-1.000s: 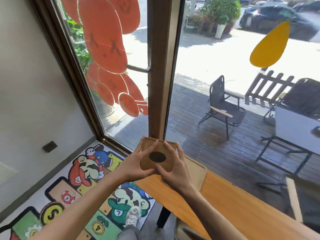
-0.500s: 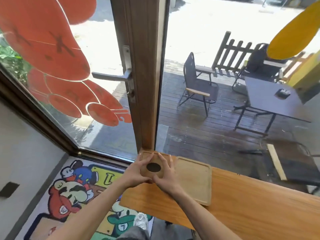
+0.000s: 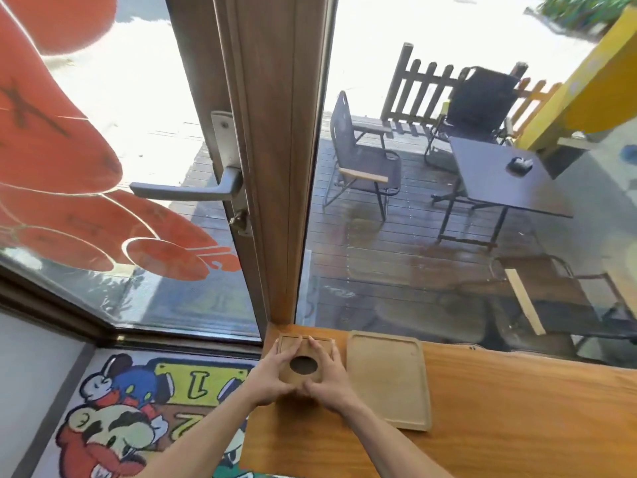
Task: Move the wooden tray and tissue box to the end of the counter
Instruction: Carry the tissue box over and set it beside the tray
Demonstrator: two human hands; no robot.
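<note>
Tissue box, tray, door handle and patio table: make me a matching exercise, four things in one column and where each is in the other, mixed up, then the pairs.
Things:
1. tissue box
2. tray
3. door handle
4. patio table

Places:
A. outside on the deck
B. between both hands at the counter's end
C. flat on the counter, right of the box
D. on the door frame, above the counter

Pairs: 1-B, 2-C, 3-D, 4-A
</note>
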